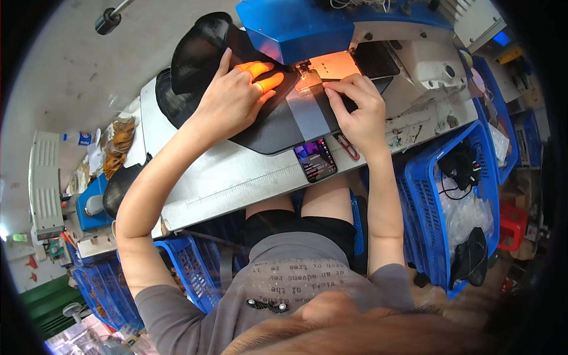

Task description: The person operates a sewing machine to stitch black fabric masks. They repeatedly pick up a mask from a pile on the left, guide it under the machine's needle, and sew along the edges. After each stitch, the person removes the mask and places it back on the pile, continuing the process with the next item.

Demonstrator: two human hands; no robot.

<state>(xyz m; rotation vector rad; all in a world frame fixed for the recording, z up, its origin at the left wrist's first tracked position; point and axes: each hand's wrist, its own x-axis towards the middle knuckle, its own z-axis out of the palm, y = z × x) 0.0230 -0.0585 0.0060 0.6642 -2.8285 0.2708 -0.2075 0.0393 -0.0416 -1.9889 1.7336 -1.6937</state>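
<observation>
My left hand [234,97], with orange finger covers on two fingers, lies with fingers spread on a glossy black leather-like piece [204,56]. That piece bunches up and curves to the left of the sewing machine [296,29], which has a blue head and a lit needle area [306,76]. Just right of the needle, my right hand [362,109] is closed in a pinch. Dark material shows by its fingertips, but what they hold is too small to make out. Between my hands a flat black sheet [263,133] spreads over the table, crossed by a grey band [307,112].
A phone [315,160] with its screen lit and red-handled thread snips [347,148] lie along the front of the white table [225,192]. Blue plastic baskets [417,219] holding bags and black pieces stand at the right. Brown thread [121,139] hangs at the left.
</observation>
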